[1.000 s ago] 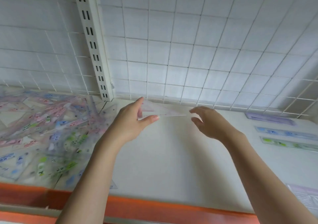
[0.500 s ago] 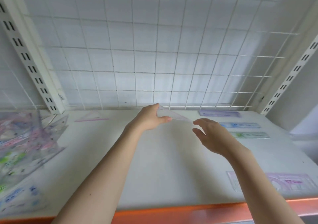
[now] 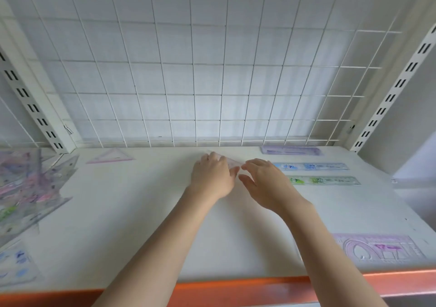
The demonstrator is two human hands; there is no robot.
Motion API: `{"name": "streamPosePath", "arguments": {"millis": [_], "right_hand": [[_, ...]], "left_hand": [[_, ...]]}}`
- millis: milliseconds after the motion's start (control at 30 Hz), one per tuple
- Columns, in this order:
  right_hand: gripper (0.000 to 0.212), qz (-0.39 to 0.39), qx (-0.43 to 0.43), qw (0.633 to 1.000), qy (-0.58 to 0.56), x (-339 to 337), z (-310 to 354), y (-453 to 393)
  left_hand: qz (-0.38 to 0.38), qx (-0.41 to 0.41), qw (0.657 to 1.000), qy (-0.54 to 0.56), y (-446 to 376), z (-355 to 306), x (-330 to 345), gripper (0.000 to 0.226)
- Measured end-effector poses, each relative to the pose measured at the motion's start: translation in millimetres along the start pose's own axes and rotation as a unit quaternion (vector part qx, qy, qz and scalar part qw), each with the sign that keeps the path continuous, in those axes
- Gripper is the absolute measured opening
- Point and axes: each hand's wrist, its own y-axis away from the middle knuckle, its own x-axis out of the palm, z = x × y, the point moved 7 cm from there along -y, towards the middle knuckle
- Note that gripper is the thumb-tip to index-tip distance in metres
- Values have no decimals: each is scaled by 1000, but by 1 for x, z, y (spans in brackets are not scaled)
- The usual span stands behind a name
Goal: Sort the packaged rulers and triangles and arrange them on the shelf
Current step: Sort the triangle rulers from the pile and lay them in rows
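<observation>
Both hands meet near the far middle of the white shelf (image 3: pixel 141 212), just in front of the wire grid back panel (image 3: pixel 188 82). The left hand (image 3: pixel 212 177) lies knuckles up over a clear packaged triangle (image 3: pixel 232 162), whose pale pink edge shows past its fingers; whether those fingers pinch the triangle or only press on it cannot be told. The right hand (image 3: pixel 264 181) hovers just beside it with fingers relaxed and slightly spread, thumb apart, holding nothing; its fingertips are close to the triangle's right tip.

Far left, another packaged triangle (image 3: pixel 111 157) with a pink edge lies flat by the back panel. A loose pile of packaged rulers and triangles (image 3: pixel 28 188) covers the left end of the shelf. To the right, three rulers lie in a row from far to near: a purple ruler (image 3: pixel 291 151), a blue ruler (image 3: pixel 311 166) and a green ruler (image 3: pixel 324 180). At the near right, a purple packaged ruler set (image 3: pixel 379 247) lies just behind the orange shelf edge (image 3: pixel 236 290). White slotted uprights (image 3: pixel 35 108) stand at both sides of the grid
</observation>
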Motion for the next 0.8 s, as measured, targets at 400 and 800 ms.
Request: {"name": "streamPosePath", "arguments": {"millis": [400, 800], "right_hand": [[37, -5, 26, 999, -35, -5, -21, 14], [37, 10, 8, 999, -40, -5, -15, 19]], "left_hand": [[35, -34, 999, -5, -11, -9, 20, 62], [70, -37, 996, 29, -7, -11, 22, 64]]}}
